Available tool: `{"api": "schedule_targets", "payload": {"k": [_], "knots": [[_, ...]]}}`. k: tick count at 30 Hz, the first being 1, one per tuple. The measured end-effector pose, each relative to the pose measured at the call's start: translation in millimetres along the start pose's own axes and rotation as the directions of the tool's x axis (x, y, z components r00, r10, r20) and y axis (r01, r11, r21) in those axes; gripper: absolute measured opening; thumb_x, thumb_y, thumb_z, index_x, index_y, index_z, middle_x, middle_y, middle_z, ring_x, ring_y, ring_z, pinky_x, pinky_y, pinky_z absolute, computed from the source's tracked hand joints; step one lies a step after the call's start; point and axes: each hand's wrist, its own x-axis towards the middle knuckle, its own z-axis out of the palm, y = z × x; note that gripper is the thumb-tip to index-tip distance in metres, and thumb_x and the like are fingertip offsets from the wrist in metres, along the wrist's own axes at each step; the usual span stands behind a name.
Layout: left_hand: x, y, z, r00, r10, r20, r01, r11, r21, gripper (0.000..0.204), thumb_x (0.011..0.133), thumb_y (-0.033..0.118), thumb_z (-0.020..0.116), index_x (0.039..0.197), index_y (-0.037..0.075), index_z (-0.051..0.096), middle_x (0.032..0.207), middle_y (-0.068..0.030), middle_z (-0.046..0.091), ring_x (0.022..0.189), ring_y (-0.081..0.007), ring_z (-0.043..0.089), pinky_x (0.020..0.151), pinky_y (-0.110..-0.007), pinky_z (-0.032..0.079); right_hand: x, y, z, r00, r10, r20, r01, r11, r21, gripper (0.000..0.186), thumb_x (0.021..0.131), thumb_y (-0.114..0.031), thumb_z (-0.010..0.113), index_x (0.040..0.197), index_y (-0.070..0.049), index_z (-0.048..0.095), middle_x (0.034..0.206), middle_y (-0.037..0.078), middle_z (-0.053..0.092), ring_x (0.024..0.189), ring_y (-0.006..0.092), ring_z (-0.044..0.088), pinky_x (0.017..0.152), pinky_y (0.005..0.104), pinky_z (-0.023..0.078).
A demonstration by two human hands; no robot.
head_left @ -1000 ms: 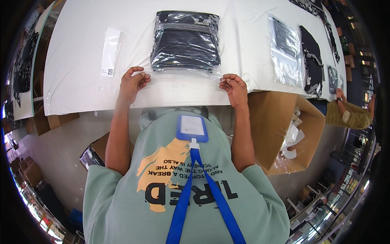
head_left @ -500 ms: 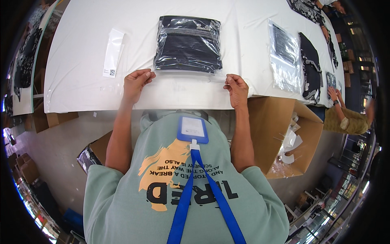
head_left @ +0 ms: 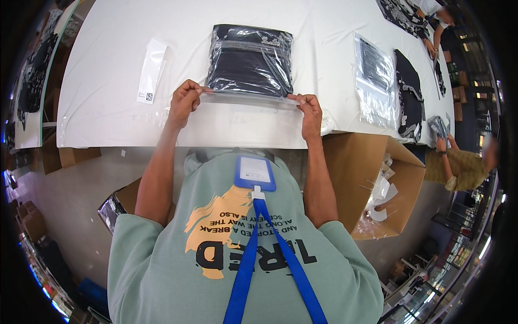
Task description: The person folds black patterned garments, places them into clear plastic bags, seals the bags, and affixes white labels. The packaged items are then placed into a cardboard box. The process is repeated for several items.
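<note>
A clear plastic bag holding a folded dark garment lies on the white table in front of me. My left hand pinches the bag's near left corner. My right hand pinches the near right corner. Between them the bag's open flap is stretched flat along the table's near side.
A small white label strip lies to the left of the bag. Another bagged dark garment and a loose dark garment lie to the right. An open cardboard box stands below the table at right. Another person is at the far right.
Both hands have shifted slightly forward along the bag's near edge, and the bag has slid a little farther onto the table.
</note>
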Motion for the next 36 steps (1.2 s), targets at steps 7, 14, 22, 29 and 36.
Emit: {"api": "schedule_targets", "payload": {"k": [7, 14, 22, 29, 36], "knots": [[1.3, -5.5, 6.1, 0.992, -0.051, -0.116, 0.067, 0.988, 0.136, 0.009, 0.099, 0.017, 0.058, 0.098, 0.009, 0.055, 0.096, -0.0144, 0.076, 0.051, -0.0031, 0.040, 0.047, -0.019, 0.033, -1.2, 5.7, 7.0, 0.999, -0.020, -0.035, 0.018, 0.999, -0.042, 0.007, 0.103, -0.008, 0.050, 0.099, -0.004, 0.054, 0.097, 0.009, 0.069, 0.094, 0.0173, 0.067, 0.087, 0.0268, 0.045], [4.2, -7.3, 12.9, 0.948, -0.162, -0.276, 0.204, 0.970, 0.133, 0.013, 0.097, 0.017, 0.063, 0.097, 0.004, 0.060, 0.093, -0.0127, 0.077, 0.051, -0.0040, 0.044, 0.048, -0.019, 0.037, 10.1, 17.6, 8.4, 0.987, 0.032, -0.160, -0.071, 0.967, -0.243, 0.011, 0.102, -0.012, 0.053, 0.100, -0.001, 0.056, 0.083, 0.010, 0.072, 0.081, 0.0131, 0.067, 0.079, 0.0253, 0.048], [5.0, -10.6, 11.8, 0.914, -0.215, -0.345, 0.263, 0.960, 0.098, 0.016, 0.093, 0.015, 0.067, 0.095, -0.001, 0.066, 0.084, -0.0089, 0.075, 0.047, -0.0061, 0.044, 0.045, -0.021, 0.036, 15.5, 20.1, 12.3, 0.967, 0.049, -0.251, -0.131, 0.938, -0.320, 0.015, 0.098, -0.013, 0.060, 0.095, 0.002, 0.061, 0.078, 0.010, 0.072, 0.070, 0.0148, 0.068, 0.069, 0.0278, 0.051], [7.9, -7.3, 17.6, 0.889, -0.223, -0.401, 0.316, 0.931, 0.181, 0.017, 0.090, 0.015, 0.068, 0.089, -0.002, 0.068, 0.078, -0.0074, 0.073, 0.046, -0.0068, 0.048, 0.043, -0.023, 0.037, 19.1, 14.9, 16.3, 0.942, 0.063, -0.328, -0.205, 0.883, -0.421, 0.016, 0.091, -0.014, 0.067, 0.091, 0.002, 0.067, 0.075, 0.007, 0.070, 0.066, 0.0138, 0.065, 0.065, 0.0284, 0.051], [14.9, -17.2, 19.5, 0.867, -0.059, -0.495, 0.347, 0.784, 0.515, 0.021, 0.083, 0.020, 0.073, 0.092, 0.001, 0.071, 0.075, -0.0087, 0.073, 0.053, -0.0184, 0.060, 0.053, -0.034, 0.049, 22.3, 7.9, 16.5, 0.929, 0.103, -0.356, -0.282, 0.820, -0.499, 0.018, 0.085, -0.016, 0.074, 0.089, 0.001, 0.071, 0.074, 0.006, 0.070, 0.065, 0.0140, 0.062, 0.063, 0.0297, 0.049]]}}
